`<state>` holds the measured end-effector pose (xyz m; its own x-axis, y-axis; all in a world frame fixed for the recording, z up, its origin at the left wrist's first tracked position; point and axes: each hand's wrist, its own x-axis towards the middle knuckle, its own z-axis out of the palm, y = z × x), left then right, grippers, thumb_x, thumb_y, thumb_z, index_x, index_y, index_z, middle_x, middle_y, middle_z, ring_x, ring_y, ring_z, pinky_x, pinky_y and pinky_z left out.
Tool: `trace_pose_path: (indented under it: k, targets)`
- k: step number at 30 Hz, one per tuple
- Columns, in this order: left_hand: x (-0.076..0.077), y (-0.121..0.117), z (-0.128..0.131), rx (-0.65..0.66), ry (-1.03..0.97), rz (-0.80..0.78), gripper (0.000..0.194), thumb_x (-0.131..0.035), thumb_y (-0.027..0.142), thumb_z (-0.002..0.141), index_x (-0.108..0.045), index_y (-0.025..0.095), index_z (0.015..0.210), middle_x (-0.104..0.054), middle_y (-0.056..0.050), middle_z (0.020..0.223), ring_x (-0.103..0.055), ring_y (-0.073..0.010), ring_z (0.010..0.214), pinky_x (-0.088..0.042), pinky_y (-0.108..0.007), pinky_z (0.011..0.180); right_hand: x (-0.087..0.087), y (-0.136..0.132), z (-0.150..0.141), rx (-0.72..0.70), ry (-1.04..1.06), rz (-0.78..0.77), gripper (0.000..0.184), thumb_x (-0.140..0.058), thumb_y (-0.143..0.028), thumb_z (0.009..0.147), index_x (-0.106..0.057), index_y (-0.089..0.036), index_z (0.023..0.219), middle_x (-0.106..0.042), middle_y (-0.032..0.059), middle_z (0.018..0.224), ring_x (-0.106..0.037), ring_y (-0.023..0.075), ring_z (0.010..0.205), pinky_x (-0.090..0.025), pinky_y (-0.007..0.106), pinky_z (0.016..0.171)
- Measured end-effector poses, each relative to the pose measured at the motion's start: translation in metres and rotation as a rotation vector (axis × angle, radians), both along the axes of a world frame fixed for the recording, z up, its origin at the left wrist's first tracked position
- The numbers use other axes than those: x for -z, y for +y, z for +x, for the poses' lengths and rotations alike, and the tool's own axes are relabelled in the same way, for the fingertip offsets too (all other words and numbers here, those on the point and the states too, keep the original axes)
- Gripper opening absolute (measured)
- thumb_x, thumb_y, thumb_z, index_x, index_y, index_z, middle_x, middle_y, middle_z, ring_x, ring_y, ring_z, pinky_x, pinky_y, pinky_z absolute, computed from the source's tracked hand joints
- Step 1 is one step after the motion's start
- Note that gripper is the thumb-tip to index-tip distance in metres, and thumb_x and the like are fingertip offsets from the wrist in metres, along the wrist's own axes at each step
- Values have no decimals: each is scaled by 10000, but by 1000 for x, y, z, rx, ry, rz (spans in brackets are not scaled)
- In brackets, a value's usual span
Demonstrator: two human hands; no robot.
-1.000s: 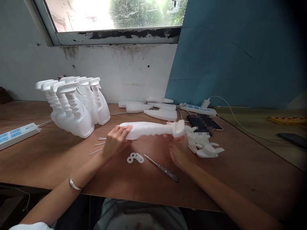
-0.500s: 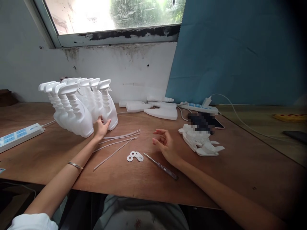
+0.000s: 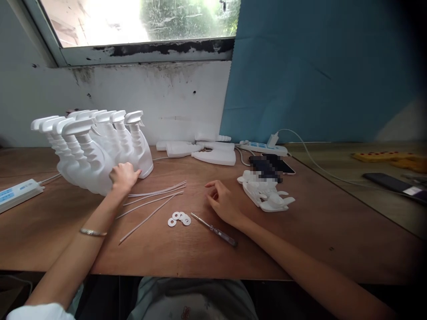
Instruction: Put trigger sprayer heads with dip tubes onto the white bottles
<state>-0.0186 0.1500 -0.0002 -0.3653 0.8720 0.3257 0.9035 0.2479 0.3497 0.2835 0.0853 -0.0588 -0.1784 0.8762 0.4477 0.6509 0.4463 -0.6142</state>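
Note:
My left hand [image 3: 123, 175] lies against the base of the nearest white spray bottle [image 3: 138, 144], fingers curled onto it. That bottle stands at the right end of a tight group of several upright spray bottles [image 3: 80, 151]. My right hand [image 3: 223, 202] rests on the wooden table [image 3: 316, 240], fingers loosely bent and apart, holding nothing. Between my hands lie several thin white tubes [image 3: 156, 195], a few white washers [image 3: 179, 218] and a small screwdriver [image 3: 215, 230]. A pile of white trigger heads [image 3: 267, 195] sits just right of my right hand.
Bottles without heads [image 3: 207, 151] lie at the back by the wall. A phone [image 3: 271, 166] and a power strip [image 3: 262, 148] with a cable sit behind the trigger heads. Another power strip [image 3: 18, 193] is far left. A second phone [image 3: 390, 182] lies on the right-hand surface.
The bottle held in both hands a second ago now stands at the end of the group. My left hand stays on it with fingers curling; my right hand has lowered to the table.

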Motion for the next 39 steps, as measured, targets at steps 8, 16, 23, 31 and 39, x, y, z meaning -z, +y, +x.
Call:
trace_pose_path:
  k: [8,16,23,31,39]
  targets:
    - [-38,-56,58,613,297,-478,295,-457,454,749,-620,212,712,-643,-42,748,-585,-209,673,-373,-268,567,-13,14,28,611,-849,292,345,-407,-86,798,-487,-30,1128,-450,270,1230,-459,340,1057,-357,412,808]
    - [-9,-53,87,1039,219,-644,242,-627,411,639,-612,231,800,-638,27,787,-545,-158,750,-317,-213,565,-14,24,42,772,-970,242,395,-396,-108,803,-467,39,1163,-535,290,1128,-405,385,1134,-269,478,874]
    - [6,-49,77,1074,163,-623,188,-642,359,642,-571,197,706,-604,22,740,-527,-149,712,-314,-209,557,-20,23,42,693,-940,219,271,-398,-90,796,-542,-29,1018,-560,262,1078,-463,338,1035,-301,424,813]
    - [9,-44,71,1042,-75,-451,193,-571,351,711,-588,180,800,-601,0,710,-521,-130,619,-347,-208,545,-17,25,46,730,-973,125,202,-402,-80,790,-558,-43,912,-614,213,893,-519,324,910,-288,400,782]
    - [20,-37,74,973,-310,-249,196,-513,336,771,-586,162,827,-604,-10,716,-496,-106,576,-382,-213,563,-21,23,42,528,-979,217,234,-354,-2,788,-546,-82,895,-576,149,868,-526,248,799,-329,336,692]
